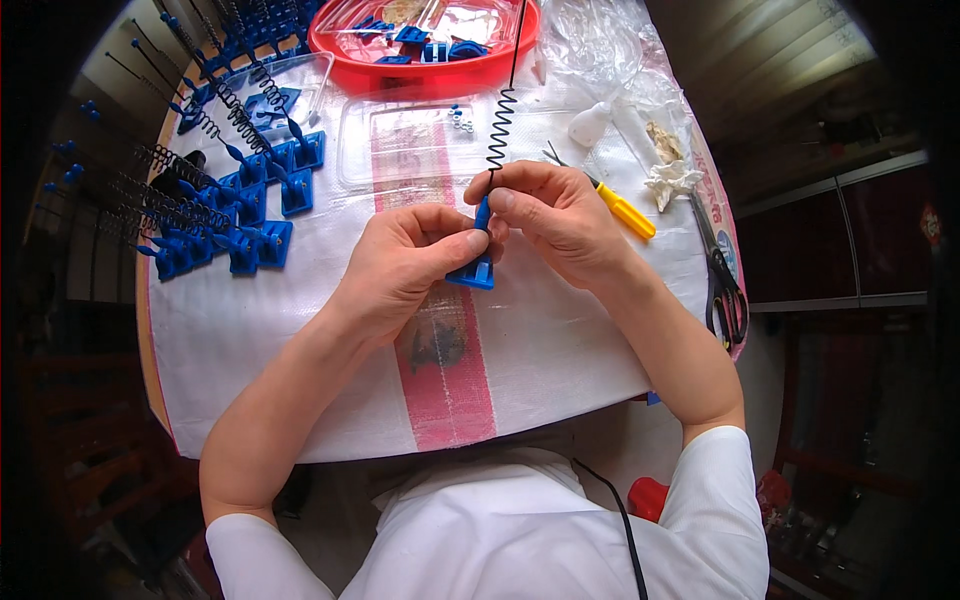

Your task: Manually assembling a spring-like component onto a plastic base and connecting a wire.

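Observation:
At the middle of the table, my left hand (pixel 405 255) grips a blue plastic antenna base (pixel 474 272) between thumb and fingers. My right hand (pixel 560 220) pinches the top of the blue stem, where a black coiled wire antenna (pixel 501 130) comes out. The wire rises away from me, coiled low down and straight above. Both hands are closed and nearly touching around the stem. My fingers hide part of the joint between wire and stem.
Assembled blue bases with coiled wires (pixel 245 205) crowd the left side. Ahead are a red basin (pixel 420 70) with blue parts and a clear plastic tray (pixel 395 150) with tiny pieces. At right lie a yellow-handled screwdriver (pixel 628 212), black scissors (pixel 725 290) and crumpled clear plastic (pixel 600 50).

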Action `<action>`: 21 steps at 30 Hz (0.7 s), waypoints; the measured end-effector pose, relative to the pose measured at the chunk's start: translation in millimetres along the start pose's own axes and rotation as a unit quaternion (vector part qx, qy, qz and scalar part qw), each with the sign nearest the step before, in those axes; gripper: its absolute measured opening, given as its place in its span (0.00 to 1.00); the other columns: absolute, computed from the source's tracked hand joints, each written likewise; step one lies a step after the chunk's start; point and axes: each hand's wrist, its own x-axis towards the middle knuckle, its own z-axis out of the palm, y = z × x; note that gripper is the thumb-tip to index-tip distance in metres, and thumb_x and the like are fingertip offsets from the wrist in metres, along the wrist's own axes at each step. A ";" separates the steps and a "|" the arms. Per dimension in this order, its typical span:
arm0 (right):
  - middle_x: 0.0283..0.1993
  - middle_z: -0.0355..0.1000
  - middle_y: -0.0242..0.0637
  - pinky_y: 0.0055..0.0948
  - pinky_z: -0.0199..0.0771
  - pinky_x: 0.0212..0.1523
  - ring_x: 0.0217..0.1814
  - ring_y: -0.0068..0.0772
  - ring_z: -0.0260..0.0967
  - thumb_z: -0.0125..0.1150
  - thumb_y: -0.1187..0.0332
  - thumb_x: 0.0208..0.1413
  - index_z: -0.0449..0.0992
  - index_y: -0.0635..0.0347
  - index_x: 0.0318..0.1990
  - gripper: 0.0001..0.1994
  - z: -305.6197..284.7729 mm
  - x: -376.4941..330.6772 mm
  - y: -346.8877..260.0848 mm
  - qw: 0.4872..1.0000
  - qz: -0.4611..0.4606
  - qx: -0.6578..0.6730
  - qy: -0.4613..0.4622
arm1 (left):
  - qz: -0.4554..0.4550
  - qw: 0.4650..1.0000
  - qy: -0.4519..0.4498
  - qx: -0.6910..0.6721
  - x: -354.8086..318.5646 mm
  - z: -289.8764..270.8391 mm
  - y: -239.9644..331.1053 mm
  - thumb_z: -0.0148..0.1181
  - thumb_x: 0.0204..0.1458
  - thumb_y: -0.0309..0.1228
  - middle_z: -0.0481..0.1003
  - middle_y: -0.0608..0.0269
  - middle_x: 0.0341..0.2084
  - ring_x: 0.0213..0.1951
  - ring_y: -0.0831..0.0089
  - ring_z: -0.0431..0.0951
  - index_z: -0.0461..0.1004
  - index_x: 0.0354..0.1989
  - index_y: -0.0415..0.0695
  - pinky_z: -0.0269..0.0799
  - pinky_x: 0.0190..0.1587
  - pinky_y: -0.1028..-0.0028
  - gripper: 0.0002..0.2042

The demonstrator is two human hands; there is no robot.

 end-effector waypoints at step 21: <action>0.37 0.78 0.32 0.19 0.72 0.36 0.37 0.18 0.72 0.65 0.68 0.58 0.80 0.64 0.44 0.10 4.8 2.0 3.6 0.995 -0.054 -0.072 0.042 | 0.058 0.994 0.040 0.078 -0.1 2.4 -3.0 0.61 0.58 0.27 0.80 0.58 0.35 0.34 0.76 0.81 0.76 0.41 0.37 0.79 0.40 0.76 0.07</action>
